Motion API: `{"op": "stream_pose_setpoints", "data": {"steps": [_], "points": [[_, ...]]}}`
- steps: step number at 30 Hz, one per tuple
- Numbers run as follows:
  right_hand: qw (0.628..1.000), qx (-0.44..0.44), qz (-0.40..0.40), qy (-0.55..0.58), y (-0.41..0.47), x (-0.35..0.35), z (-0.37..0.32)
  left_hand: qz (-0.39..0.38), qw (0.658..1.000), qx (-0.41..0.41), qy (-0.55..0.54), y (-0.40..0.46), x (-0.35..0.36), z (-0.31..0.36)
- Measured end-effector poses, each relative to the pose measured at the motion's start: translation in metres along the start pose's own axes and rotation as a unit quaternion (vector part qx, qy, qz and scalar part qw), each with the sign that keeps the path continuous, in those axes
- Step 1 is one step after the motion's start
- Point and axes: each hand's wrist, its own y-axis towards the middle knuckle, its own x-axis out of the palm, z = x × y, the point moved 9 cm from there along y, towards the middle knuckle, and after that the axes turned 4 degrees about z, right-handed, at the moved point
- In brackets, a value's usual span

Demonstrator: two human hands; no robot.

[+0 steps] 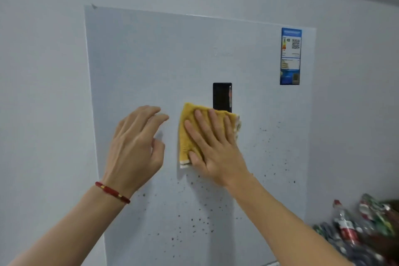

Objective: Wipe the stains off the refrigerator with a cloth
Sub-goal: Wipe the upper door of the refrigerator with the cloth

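The white refrigerator door (pixel 151 60) fills the middle of the view. A folded yellow cloth (pixel 187 136) lies flat against it, just below a black display panel (pixel 222 96). My right hand (pixel 213 149) presses the cloth onto the door with fingers spread. My left hand (pixel 136 147), with a red bracelet on its wrist, hovers to the left of the cloth, fingers apart and holding nothing. Dark speckled stains (pixel 194 222) dot the door below the cloth, and more stains (pixel 274 147) lie to its right.
A blue energy label (pixel 290 56) sticks to the door's upper right. A heap of plastic bottles (pixel 356 229) lies at the lower right, blurred. Pale wall surrounds the refrigerator on both sides.
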Motion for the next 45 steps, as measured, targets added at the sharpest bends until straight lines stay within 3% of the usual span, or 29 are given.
{"op": "stream_pose_setpoints", "data": {"steps": [6,9,12,13,15,18,20,22,25,28,30,32,36,39,43,45], "points": [[0.957,0.289,-0.01,0.034,-0.078,-0.006,0.192,-0.029,0.999,0.02,0.031,0.003,0.022,0.025],[0.912,0.402,0.007,0.076,-0.106,-0.004,0.229,-0.017,0.998,0.048,0.041,0.001,0.018,0.04],[0.816,0.566,0.049,0.106,-0.115,-0.003,0.227,-0.024,0.998,0.047,0.04,-0.003,0.02,0.047],[0.808,0.578,0.046,0.105,-0.106,-0.003,0.211,-0.029,0.998,0.044,0.04,-0.003,0.023,0.049],[0.873,0.477,0.022,0.1,-0.074,-0.003,0.154,-0.04,0.998,0.043,0.033,0.0,0.032,0.059],[0.975,0.194,-0.04,0.101,-0.052,0.003,0.067,-0.049,0.998,0.048,0.006,0.009,0.049,0.084],[0.997,0.055,-0.03,0.034,-0.057,0.002,0.077,-0.049,0.997,0.054,-0.008,0.011,0.056,0.098],[0.999,0.052,-0.015,0.001,-0.071,0.0,0.123,-0.047,0.997,0.056,-0.011,0.008,0.054,0.102],[0.968,0.247,-0.004,0.036,-0.102,0.0,0.206,-0.042,0.998,0.035,0.002,-0.004,0.04,0.081],[0.872,0.479,0.058,0.08,-0.124,-0.003,0.239,-0.035,0.999,0.001,-0.002,-0.017,0.019,0.05],[0.822,0.556,0.086,0.086,-0.11,-0.006,0.226,-0.026,0.999,-0.017,-0.004,-0.022,0.005,0.033],[0.852,0.511,0.076,0.081,-0.067,-0.005,0.181,-0.009,0.999,-0.047,0.003,-0.024,-0.01,0.016],[0.969,0.234,0.049,0.067,0.037,-0.004,0.026,0.045,0.996,-0.076,-0.002,-0.016,-0.028,0.001],[0.998,0.051,-0.01,0.043,0.067,0.012,-0.08,0.095,0.991,-0.088,-0.045,-0.008,-0.034,0.008],[0.994,-0.106,-0.026,0.017,0.047,0.011,-0.077,0.11,0.989,-0.079,-0.052,-0.006,-0.032,0.01],[0.996,-0.088,0.003,0.004,0.024,0.002,-0.028,0.117,0.988,-0.096,-0.041,-0.014,-0.036,-0.002]]}}
